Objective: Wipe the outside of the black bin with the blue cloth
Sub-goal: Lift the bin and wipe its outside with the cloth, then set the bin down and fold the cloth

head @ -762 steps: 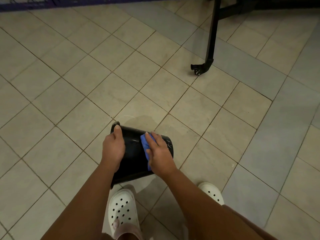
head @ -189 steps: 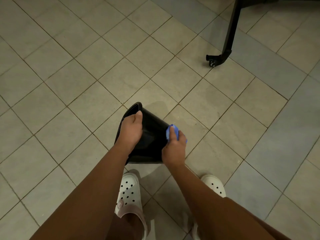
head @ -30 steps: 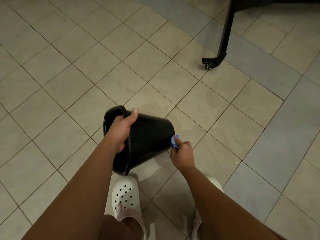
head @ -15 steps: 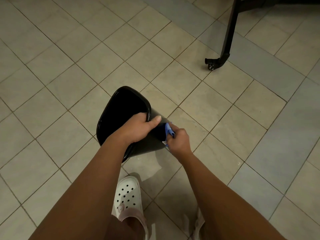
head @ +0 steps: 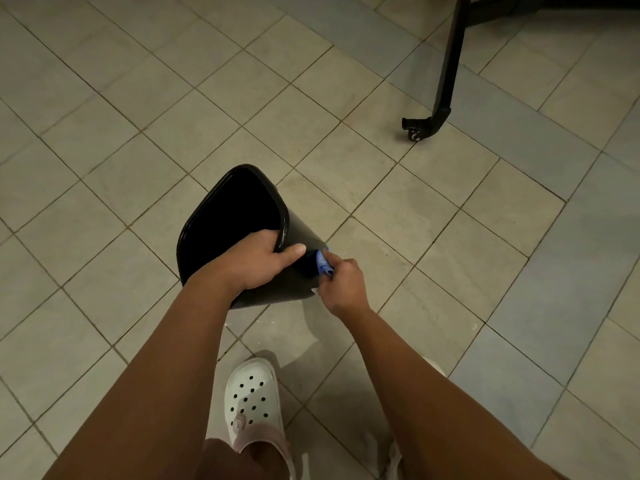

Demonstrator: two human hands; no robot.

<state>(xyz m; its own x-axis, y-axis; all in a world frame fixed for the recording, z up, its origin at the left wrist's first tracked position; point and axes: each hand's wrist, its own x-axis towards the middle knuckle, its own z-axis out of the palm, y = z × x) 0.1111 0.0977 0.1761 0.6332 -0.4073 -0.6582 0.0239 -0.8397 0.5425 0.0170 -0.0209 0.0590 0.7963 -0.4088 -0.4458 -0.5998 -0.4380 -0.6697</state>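
Left hand (head: 258, 263) grips the rim of the black bin (head: 298, 282), tipped over the floor (head: 104, 133); right hand (head: 343, 284) pinches the blue cloth (head: 323, 264) against its side, and that one-handed rim hold could slip

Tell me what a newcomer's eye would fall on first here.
The black bin at mid-frame, tipped so its dark mouth faces the camera, with the left hand gripping its near rim. Just right of it, the right hand holds the bunched blue cloth against the bin's outer wall. A white clog shows below, and a black wheeled leg at top right.
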